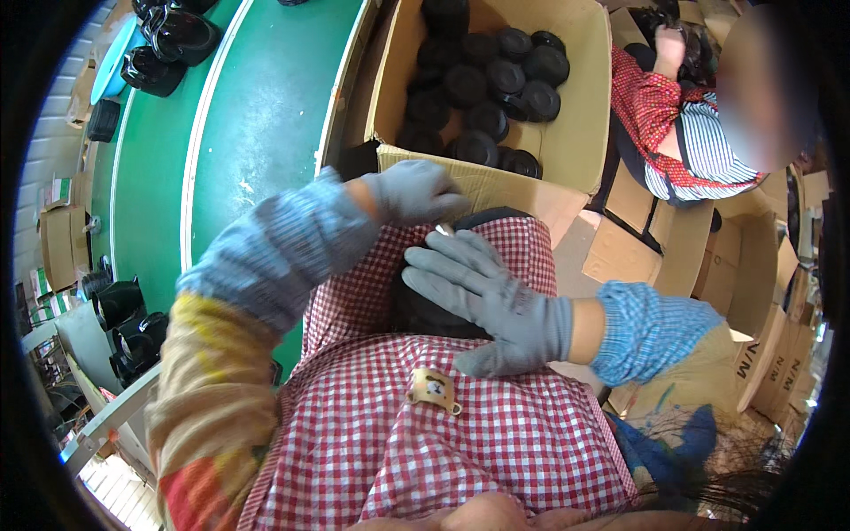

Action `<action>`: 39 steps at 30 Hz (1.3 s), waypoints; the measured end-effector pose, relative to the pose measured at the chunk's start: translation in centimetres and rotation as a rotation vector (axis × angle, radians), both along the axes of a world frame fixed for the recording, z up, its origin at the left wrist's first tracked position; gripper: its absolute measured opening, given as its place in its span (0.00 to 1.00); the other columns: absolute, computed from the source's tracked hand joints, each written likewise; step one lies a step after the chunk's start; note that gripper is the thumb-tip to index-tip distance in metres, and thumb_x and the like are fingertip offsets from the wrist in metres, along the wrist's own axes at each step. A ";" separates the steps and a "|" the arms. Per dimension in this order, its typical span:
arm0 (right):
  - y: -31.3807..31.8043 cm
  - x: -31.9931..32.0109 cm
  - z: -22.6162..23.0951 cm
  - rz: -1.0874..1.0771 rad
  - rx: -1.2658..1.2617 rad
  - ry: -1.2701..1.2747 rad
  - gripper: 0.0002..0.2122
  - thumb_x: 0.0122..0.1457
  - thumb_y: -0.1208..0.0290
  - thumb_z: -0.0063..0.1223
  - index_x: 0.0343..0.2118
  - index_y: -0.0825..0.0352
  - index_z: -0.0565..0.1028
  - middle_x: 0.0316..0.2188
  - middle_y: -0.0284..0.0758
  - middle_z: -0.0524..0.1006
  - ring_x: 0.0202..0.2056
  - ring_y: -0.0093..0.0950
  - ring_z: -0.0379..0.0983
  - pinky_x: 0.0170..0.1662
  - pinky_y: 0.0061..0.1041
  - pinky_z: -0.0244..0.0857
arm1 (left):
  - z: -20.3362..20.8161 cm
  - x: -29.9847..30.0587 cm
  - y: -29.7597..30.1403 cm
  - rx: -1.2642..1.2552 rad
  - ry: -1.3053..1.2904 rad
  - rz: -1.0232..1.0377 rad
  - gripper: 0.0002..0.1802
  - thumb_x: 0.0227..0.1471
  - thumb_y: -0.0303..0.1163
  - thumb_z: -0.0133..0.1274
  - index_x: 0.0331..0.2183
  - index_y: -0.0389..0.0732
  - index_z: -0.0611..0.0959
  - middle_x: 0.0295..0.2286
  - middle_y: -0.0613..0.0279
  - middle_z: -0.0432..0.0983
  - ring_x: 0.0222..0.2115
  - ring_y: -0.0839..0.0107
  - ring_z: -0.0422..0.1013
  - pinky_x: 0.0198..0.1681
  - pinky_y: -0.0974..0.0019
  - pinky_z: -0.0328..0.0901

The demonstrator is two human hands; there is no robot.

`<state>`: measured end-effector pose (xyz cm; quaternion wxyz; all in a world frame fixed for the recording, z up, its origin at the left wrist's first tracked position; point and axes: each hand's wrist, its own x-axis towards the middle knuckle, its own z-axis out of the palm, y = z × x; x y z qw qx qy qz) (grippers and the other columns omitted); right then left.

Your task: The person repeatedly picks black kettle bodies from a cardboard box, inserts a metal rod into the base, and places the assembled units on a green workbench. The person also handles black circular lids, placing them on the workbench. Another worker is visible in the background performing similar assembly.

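My left hand [414, 191], in a grey glove, is closed with its fingers curled downward over my lap. A small shiny piece [444, 229] shows just below those fingers; I cannot make out whether it belongs to a tool. My right hand [496, 305], also gloved in grey, lies flat with fingers stretched out, its thumb apart. Under it is a dark black piece [425, 310] resting on my red-and-white checked apron [443, 451]. The right hand covers much of that piece, so its kind cannot be told. Another black edge [496, 215] shows beyond my fingertips.
Ahead stands an open cardboard box [567, 168] holding several round black pieces [505, 77]. A green conveyor-like table [266, 97] runs along my left, with shiny black items [181, 35] and a light-blue basin [115, 62]. A person in a red patterned sleeve [651, 106] sits at the far right, near cartons.
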<state>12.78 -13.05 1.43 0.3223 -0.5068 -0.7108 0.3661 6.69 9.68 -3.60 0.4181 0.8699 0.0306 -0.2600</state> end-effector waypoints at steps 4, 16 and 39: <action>0.8 0.9 -0.3 -0.093 -0.255 0.386 0.44 0.65 0.33 0.32 0.72 0.65 0.47 0.72 0.47 0.48 0.71 0.43 0.46 0.72 0.40 0.36 | -1.3 0.9 0.2 -0.006 -0.054 0.117 0.22 0.58 0.46 0.49 0.39 0.38 0.86 0.35 0.46 0.82 0.38 0.49 0.78 0.46 0.52 0.69; 1.8 4.3 -3.0 -0.054 -0.191 1.015 0.35 0.69 0.38 0.24 0.66 0.63 0.61 0.66 0.43 0.62 0.69 0.41 0.54 0.69 0.40 0.48 | 4.2 -5.3 -13.6 0.133 -1.056 -0.075 0.15 0.50 0.49 0.60 0.34 0.50 0.79 0.32 0.66 0.75 0.33 0.63 0.72 0.36 0.58 0.66; 0.1 7.8 -6.4 -0.452 -0.005 -0.082 0.26 0.48 0.41 0.65 0.30 0.64 0.76 0.26 0.36 0.73 0.33 0.39 0.73 0.39 0.36 0.66 | 3.0 -6.7 -5.4 -0.711 -1.009 0.014 0.08 0.56 0.32 0.56 0.26 0.41 0.81 0.26 0.62 0.77 0.42 0.53 0.75 0.57 0.36 0.54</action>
